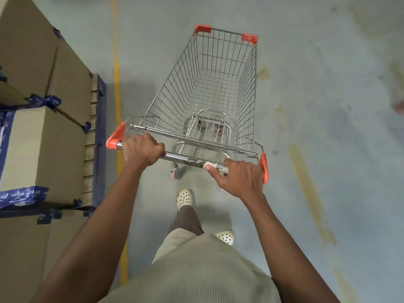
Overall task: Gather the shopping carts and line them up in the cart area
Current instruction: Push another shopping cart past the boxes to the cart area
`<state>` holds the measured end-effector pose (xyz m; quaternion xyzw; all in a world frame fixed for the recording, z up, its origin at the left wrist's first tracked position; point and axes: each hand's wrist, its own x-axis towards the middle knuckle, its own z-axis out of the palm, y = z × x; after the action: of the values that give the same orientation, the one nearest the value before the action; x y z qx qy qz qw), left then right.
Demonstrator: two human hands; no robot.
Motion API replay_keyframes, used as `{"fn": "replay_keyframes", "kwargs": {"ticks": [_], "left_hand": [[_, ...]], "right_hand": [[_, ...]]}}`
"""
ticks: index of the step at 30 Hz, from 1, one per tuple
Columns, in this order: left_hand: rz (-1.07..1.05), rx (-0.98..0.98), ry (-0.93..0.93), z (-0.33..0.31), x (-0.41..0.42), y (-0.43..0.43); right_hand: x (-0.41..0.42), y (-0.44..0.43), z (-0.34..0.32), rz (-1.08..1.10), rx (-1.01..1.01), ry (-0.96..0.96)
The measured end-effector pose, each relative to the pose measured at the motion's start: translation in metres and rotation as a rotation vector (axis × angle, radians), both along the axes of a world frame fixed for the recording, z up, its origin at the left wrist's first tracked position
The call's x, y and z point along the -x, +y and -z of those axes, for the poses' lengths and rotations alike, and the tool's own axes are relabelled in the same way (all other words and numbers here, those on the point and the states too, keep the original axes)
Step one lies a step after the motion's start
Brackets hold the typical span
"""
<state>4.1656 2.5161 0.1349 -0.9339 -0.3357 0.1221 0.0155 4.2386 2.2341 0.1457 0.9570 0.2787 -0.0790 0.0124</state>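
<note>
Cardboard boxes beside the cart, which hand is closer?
Left. The left hand grips the cart handle at the end beside the cardboard boxes; the right hand grips the opposite end.

Both hands, left (142, 150) and right (238, 179), grip shopping cart (209, 88) handle bar (185, 158); boxes (43, 106) left.

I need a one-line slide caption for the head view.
Left hand and right hand grip the handle of an empty shopping cart beside taped cardboard boxes.

Grey concrete floor (306, 106) with yellow line (117, 84); taped cardboard boxes (43, 138) left.
</note>
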Motion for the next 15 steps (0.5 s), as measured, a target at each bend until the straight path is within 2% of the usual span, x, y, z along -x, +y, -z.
{"fn": "replay_keyframes", "kwargs": {"ticks": [15], "left_hand": [[0.166, 0.036, -0.096, 0.015, -0.239, 0.077]], "right_hand": [[-0.202, 0.072, -0.001, 0.198, 0.024, -0.085]]}}
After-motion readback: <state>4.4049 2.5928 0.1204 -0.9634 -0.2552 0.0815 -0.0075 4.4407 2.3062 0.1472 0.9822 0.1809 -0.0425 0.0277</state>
